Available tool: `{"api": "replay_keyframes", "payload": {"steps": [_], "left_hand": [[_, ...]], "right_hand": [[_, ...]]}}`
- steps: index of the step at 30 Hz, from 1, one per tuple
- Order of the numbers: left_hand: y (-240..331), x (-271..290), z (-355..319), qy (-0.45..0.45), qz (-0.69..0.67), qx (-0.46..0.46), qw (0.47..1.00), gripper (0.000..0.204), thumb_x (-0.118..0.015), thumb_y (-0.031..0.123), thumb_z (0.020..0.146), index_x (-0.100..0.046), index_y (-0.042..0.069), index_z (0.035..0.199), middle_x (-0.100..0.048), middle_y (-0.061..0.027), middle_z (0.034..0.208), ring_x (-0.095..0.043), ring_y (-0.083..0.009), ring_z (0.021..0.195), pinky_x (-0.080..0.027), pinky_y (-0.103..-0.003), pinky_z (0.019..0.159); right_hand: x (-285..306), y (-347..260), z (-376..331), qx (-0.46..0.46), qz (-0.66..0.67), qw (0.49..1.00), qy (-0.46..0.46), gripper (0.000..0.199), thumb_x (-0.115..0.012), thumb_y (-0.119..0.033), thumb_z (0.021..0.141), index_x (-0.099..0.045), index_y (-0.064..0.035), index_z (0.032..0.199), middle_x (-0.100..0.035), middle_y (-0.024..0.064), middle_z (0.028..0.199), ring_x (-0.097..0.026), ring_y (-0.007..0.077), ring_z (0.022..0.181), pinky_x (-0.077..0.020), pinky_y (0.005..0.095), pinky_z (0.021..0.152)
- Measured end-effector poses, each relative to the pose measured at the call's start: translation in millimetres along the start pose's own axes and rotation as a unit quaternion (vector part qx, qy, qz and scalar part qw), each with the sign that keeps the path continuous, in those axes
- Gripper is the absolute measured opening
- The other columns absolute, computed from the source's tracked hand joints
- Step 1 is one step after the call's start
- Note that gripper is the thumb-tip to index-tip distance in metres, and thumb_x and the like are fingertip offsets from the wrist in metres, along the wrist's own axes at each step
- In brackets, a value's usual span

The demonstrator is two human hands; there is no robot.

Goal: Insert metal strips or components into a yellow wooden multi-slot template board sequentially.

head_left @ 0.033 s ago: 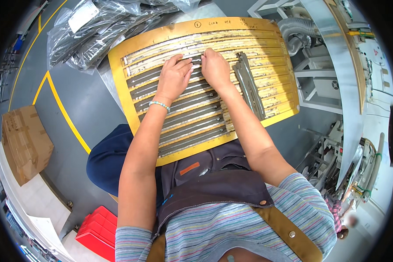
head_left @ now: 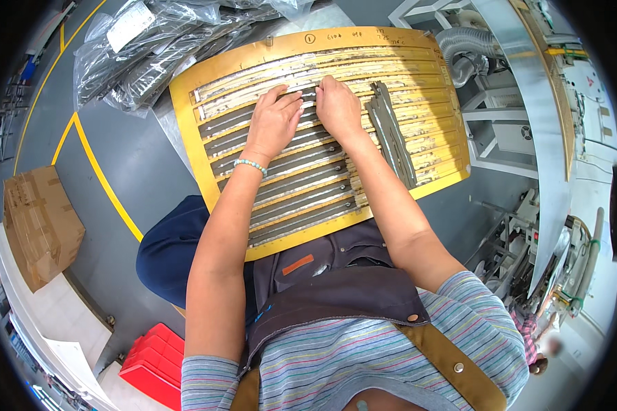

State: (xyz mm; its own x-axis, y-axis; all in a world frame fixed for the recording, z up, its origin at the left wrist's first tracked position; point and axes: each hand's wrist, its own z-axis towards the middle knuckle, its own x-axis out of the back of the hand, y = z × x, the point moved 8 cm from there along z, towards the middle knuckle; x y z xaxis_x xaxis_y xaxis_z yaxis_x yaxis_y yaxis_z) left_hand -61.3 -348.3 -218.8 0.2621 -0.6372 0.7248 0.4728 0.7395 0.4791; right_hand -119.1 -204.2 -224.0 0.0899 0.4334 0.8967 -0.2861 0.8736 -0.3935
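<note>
A slotted yellow board [head_left: 308, 38] lies across my lap, with long dark strips [head_left: 281, 183] set in the slots of its left and middle part. My left hand [head_left: 274, 123] rests over the upper slots, its fingers bent and slightly apart on the board; the thumb is hidden. Close to its right, my right hand [head_left: 338, 108] is closed, fingertips pinched at a dark strip [head_left: 309, 94] that shows between both hands. Loose dark strips [head_left: 392, 137] lie in a bundle across the slots, right of my right hand.
Plastic-wrapped dark parts [head_left: 164, 51] sit beyond the board at the upper left. A cardboard box [head_left: 41, 219] and a red bin [head_left: 154, 366] stand at left. On the right are a white frame [head_left: 500, 113], a grey flexible duct [head_left: 469, 44] and another person [head_left: 528, 335].
</note>
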Motion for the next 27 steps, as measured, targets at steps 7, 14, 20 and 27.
{"api": "replay_keyframes", "payload": {"steps": [7,14,20,27], "left_hand": [[2.6,-4.6,0.4,-0.03,0.013,-0.008,0.999,0.025,-0.077,0.013,0.093,-0.079,0.006,0.117,-0.075,-0.0029,0.132,-0.061,-0.0296,0.133,-0.05,-0.046,0.109],[7.1,-8.6,5.8,-0.092,-0.023,-0.01,0.995,0.036,-0.072,0.01,0.095,-0.073,0.006,0.131,-0.067,-0.0041,0.146,-0.052,-0.0328,0.143,-0.043,-0.048,0.118],[-3.6,-16.1,7.7,-0.153,-0.07,0.025,0.985,0.042,-0.065,0.005,0.099,-0.068,0.011,0.14,-0.061,-0.0002,0.155,-0.042,-0.034,0.152,-0.036,-0.05,0.124],[-15.0,-24.4,3.7,-0.166,-0.096,0.039,0.981,0.046,-0.062,0.003,0.1,-0.067,0.018,0.143,-0.059,0.0043,0.159,-0.042,-0.0332,0.153,-0.033,-0.05,0.125]], "right_hand": [[0.9,-0.2,-0.7,0.012,0.012,0.999,0.041,0.013,-0.067,-0.016,0.099,-0.062,-0.004,0.096,-0.072,0.018,0.084,-0.072,0.0397,0.084,-0.0558,0.0535,0.075],[-4.9,3.4,3.9,-0.027,-0.02,0.999,-0.026,0.015,-0.067,-0.017,0.098,-0.063,-0.0024,0.099,-0.074,0.0193,0.092,-0.073,0.0388,0.092,-0.0587,0.0529,0.077],[4.9,8.3,-7.4,-0.011,0.08,0.996,0.036,0.02,-0.071,-0.015,0.095,-0.068,-0.0011,0.109,-0.074,0.0152,0.091,-0.072,0.0366,0.089,-0.0575,0.0487,0.079],[-0.4,22.0,-11.8,-0.135,0.239,0.962,0.003,0.021,-0.074,-0.006,0.091,-0.07,-0.0024,0.111,-0.073,0.0108,0.089,-0.071,0.0268,0.082,-0.0565,0.0404,0.077]]}}
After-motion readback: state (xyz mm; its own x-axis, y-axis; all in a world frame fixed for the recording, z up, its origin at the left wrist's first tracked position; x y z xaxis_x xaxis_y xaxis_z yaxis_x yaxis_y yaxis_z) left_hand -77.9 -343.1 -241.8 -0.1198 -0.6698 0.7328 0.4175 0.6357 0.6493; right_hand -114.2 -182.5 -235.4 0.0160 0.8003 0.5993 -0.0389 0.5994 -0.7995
